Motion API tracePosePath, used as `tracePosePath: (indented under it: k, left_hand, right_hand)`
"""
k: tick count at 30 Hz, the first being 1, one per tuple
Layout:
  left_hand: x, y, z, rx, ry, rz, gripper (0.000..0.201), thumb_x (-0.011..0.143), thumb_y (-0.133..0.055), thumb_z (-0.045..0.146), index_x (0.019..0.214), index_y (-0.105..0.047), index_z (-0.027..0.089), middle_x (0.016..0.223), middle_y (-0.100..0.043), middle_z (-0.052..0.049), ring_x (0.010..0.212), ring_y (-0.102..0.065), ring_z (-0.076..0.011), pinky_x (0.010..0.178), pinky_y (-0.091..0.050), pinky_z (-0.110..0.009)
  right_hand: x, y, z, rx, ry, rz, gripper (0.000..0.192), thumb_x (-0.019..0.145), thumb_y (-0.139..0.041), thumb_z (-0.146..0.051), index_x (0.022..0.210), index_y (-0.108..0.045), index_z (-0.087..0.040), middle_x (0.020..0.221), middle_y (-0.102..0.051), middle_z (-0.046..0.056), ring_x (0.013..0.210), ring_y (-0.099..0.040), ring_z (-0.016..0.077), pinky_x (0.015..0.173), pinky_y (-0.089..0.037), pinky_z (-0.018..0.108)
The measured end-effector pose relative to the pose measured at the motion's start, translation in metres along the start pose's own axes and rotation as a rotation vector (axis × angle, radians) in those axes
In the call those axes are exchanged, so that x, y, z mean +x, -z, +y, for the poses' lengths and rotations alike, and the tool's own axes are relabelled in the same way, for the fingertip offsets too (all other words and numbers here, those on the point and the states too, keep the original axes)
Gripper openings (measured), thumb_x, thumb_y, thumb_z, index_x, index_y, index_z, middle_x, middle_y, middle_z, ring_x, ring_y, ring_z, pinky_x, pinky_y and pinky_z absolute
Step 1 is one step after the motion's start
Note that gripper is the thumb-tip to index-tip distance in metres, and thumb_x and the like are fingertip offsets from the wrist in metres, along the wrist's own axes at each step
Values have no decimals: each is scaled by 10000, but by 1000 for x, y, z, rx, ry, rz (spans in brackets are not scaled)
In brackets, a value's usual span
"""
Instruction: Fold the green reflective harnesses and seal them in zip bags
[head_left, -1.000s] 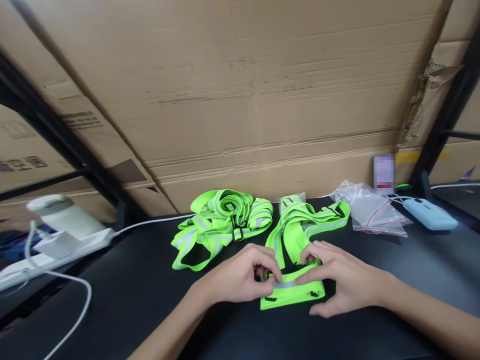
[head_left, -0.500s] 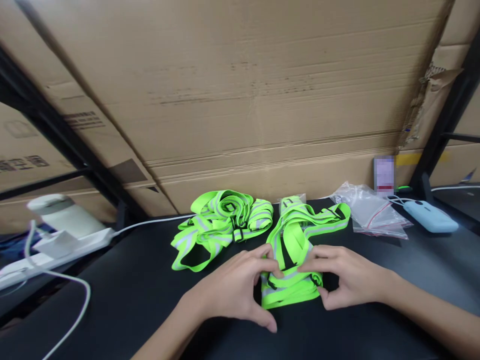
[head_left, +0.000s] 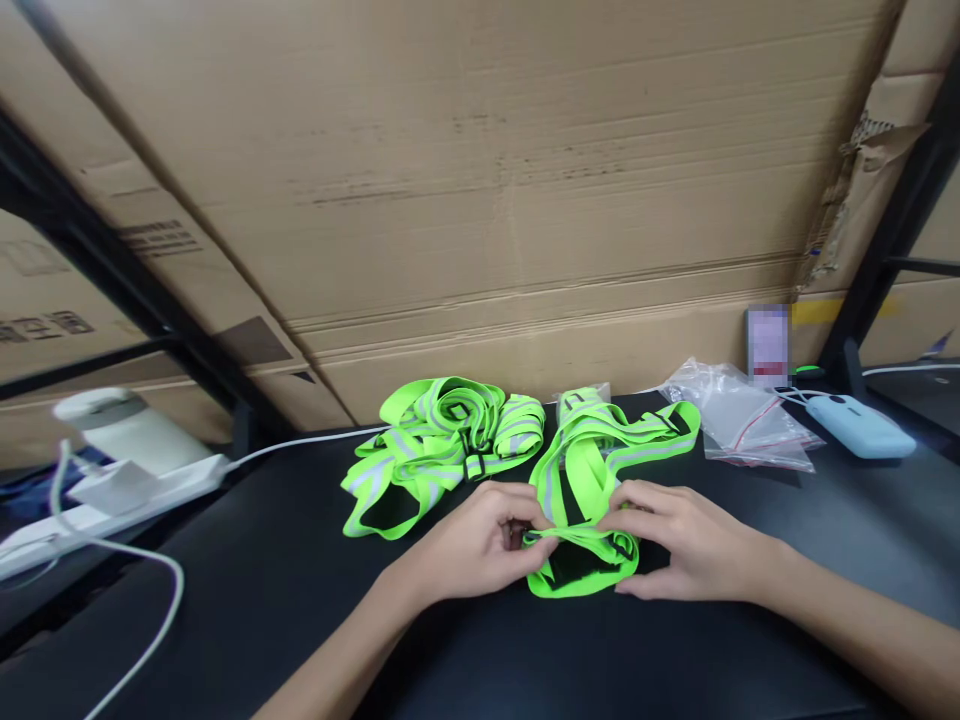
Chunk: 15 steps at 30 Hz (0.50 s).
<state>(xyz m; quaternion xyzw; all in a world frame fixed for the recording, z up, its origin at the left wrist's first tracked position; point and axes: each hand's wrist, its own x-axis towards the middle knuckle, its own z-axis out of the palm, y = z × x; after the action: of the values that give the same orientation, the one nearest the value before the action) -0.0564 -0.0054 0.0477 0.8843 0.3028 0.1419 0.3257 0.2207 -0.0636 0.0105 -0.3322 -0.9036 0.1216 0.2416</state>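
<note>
A neon-green reflective strap (head_left: 592, 586) with grey stripes and black buckles lies folded in a flat bundle on the black table in front of me. My left hand (head_left: 495, 540) pinches the bundle's upper left edge between thumb and fingers. At its right end, my right hand (head_left: 671, 540) grips it, fingertips on the top edge and thumb low by the side. The near layer hangs apart from the rest, and a dark gap shows between them. Loose lengths of the same strap run back from the bundle and loop out to the right.
Left of the bundle lies a tangled pile of green reflective straps (head_left: 442, 440). Clear zip bags (head_left: 742, 420), a light-blue power bank (head_left: 859, 425) and a phone (head_left: 769, 345) sit at the back right. A white power strip (head_left: 180, 485) with cables and a pale bottle (head_left: 135, 430) stand left. Cardboard (head_left: 525, 200) walls the back.
My left thumb and fingers have closed on the bundle's edge. The top layers have lifted and tipped back, opening a gap. My right hand has stayed at the right end.
</note>
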Motion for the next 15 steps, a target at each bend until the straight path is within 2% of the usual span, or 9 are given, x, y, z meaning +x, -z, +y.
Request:
tracePosePath:
  k: [3, 8, 11, 13, 15]
  left_hand:
    - [2, -3, -4, -64, -7, 36, 209, 914, -622, 299, 824, -744, 156, 798, -636, -33, 648, -585, -111, 548, -447, -189]
    - [1, -6, -3, -123, -3, 18, 261, 931, -621, 397, 911, -691, 146, 891, -620, -41, 623, -572, -101, 543, -456, -200]
    - [1, -7, 0, -45, -92, 8, 400, 779, -787, 492, 980, -686, 161, 914, -617, -36, 678, -573, -131, 596, -479, -230]
    - [2, -9, 2, 15, -168, 22, 457, 694, -856, 506, 959, -692, 172, 898, -618, -31, 758, -587, -166, 673, -493, -254]
    - [3, -13, 4, 29, -198, 42, 351, 773, -811, 470, 912, -696, 169, 873, -618, -29, 784, -591, -169, 715, -485, -258]
  right_hand:
    - [2, 1, 0, 39, 36, 56, 294, 934, -665, -308, 1202, -672, -187, 1101, -684, 87, 956, -678, 209, 820, -552, 313]
    - [5, 7, -4, 99, -16, 93, 224, 889, -629, -212, 1096, -706, -172, 944, -702, 51, 770, -652, 171, 680, -508, 271]
    - [6, 7, -1, 120, -65, 115, 177, 906, -607, -222, 1032, -714, -161, 830, -678, 29, 691, -602, 156, 634, -460, 266]
    - [6, 6, 2, 128, -99, 119, 143, 923, -587, -235, 935, -712, -168, 722, -622, -1, 621, -538, 142, 597, -416, 262]
    - [5, 4, 5, 156, -129, 112, 157, 924, -578, -246, 828, -683, -177, 660, -558, -21, 593, -486, 133, 579, -382, 258]
